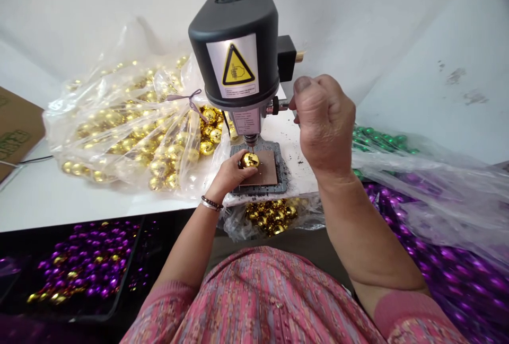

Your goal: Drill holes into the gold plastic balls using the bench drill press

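My left hand [235, 170] grips a shiny gold ball [250, 160] between thumb and fingers, directly under the chuck [250, 140] of a small black drill press [234, 31]. Beneath the ball lies a brown board [264, 169] on the grey machine base [281, 174]. Whether the drill bit touches the ball I cannot tell. My right hand [324, 121] is raised at the machine's right side, fingers curled round the feed handle [283, 106], most of which the hand hides.
A clear bag of gold balls [135, 126] lies left on the white table [24, 201]. Below the front edge sits a bag with more gold balls [272, 217]. Purple balls [91, 259] fill a dark bin at lower left; purple [449, 259] and green balls [382, 140] lie at right.
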A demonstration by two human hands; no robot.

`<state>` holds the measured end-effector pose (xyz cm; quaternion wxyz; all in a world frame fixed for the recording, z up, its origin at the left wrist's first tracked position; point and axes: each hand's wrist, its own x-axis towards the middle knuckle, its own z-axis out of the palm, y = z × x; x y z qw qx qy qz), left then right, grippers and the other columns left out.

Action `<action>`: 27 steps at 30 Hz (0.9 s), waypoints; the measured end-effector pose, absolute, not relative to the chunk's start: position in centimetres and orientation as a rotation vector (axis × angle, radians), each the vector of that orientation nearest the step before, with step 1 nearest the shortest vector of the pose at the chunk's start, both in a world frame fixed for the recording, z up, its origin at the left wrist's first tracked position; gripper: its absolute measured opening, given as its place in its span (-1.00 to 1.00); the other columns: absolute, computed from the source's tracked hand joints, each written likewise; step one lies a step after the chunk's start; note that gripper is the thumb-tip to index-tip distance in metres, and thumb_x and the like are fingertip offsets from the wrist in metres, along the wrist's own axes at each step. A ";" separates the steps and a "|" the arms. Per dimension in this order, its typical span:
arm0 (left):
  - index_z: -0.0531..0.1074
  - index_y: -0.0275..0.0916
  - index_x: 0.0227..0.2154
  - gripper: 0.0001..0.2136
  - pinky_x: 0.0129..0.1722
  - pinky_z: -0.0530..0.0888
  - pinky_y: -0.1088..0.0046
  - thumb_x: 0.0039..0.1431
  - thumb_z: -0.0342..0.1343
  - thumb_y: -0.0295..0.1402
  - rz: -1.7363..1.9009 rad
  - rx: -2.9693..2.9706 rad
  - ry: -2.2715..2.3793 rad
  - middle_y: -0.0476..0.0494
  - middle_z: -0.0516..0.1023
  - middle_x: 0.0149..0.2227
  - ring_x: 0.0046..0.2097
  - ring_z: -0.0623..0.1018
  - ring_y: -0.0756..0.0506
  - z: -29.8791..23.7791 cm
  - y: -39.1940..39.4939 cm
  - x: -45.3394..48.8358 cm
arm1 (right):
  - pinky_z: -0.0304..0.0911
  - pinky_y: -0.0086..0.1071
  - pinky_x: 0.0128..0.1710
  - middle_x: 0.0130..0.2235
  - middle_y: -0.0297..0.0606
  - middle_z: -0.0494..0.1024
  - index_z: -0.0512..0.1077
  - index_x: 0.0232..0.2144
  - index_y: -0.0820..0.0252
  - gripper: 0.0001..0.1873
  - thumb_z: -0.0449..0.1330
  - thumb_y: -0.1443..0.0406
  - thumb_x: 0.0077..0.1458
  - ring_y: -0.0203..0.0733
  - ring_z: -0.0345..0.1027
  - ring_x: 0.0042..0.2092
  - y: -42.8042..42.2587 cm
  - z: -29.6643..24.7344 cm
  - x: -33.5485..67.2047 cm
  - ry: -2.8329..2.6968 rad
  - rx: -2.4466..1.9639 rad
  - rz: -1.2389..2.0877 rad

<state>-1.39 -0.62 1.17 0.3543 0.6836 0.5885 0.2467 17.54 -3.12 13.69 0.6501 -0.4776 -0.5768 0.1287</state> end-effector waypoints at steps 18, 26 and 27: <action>0.51 -0.31 0.08 -0.42 -0.08 0.48 0.42 -0.11 0.36 -0.44 0.714 1.655 1.399 -0.09 0.66 -0.15 -0.13 0.57 -0.12 1.7 -0.4 0.1 | 0.21 -0.46 -0.42 -0.48 -0.45 0.42 0.34 -0.43 0.12 -0.86 0.09 0.27 0.19 -0.43 0.24 -0.47 -5.3 8.5 18.3 -1.466 -0.997 0.135; 0.53 -0.26 0.01 -0.50 -0.13 0.47 0.45 -0.09 0.34 -0.39 0.726 1.660 1.358 -0.04 0.64 -0.18 -0.16 0.55 -0.11 0.9 -0.4 -0.1 | 0.27 -0.42 -0.35 -0.45 -0.43 0.46 0.36 -0.38 0.13 -0.87 0.07 0.26 0.21 -0.39 0.33 -0.41 -4.8 6.3 17.9 -1.419 -0.963 0.075; 0.53 -0.25 0.00 -0.51 -0.14 0.46 0.44 -0.08 0.33 -0.38 0.726 1.659 1.352 -0.04 0.64 -0.18 -0.16 0.55 -0.11 0.8 -0.4 -0.2 | 0.28 -0.41 -0.34 -0.44 -0.43 0.46 0.37 -0.37 0.12 -0.87 0.07 0.26 0.21 -0.39 0.35 -0.41 -4.7 5.9 17.9 -1.408 -0.954 0.070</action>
